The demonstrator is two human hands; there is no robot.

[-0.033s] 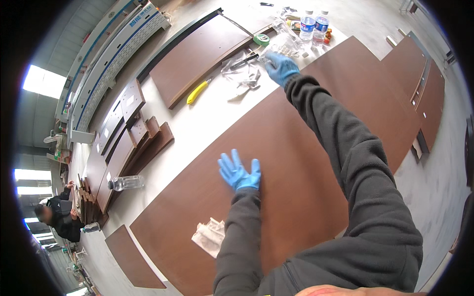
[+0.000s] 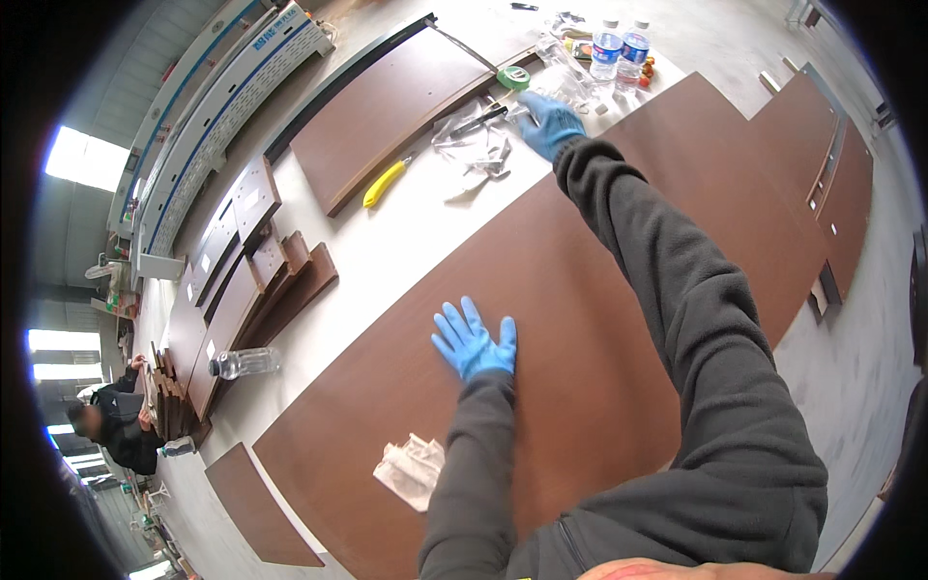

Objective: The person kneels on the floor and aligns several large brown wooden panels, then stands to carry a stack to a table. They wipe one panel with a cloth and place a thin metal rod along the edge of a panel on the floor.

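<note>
1. The left hand (image 2: 474, 340), in a blue glove, lies flat with its fingers spread on the large brown panel (image 2: 599, 290), palm down and holding nothing.
2. A crumpled white bag (image 2: 411, 469) lies on the same panel, near the left forearm and to the near side of that hand.
3. The right hand (image 2: 549, 121), also in a blue glove, reaches far out with the arm stretched; it rests among clear plastic bags (image 2: 474, 145) just past the panel's far edge. I cannot tell whether its fingers pinch a bag or only press on it.
4. A green tape roll (image 2: 514, 77) sits just beyond the right hand, and a black tool (image 2: 478, 121) lies just to its left.
5. A yellow-handled tool (image 2: 385, 182) lies farther left of that hand, beside a second brown panel (image 2: 387, 106).
6. Two water bottles (image 2: 619, 48) stand beyond the right hand, to its right.
7. Another clear bottle (image 2: 242, 362) lies on its side well to the left of the left hand.
</note>
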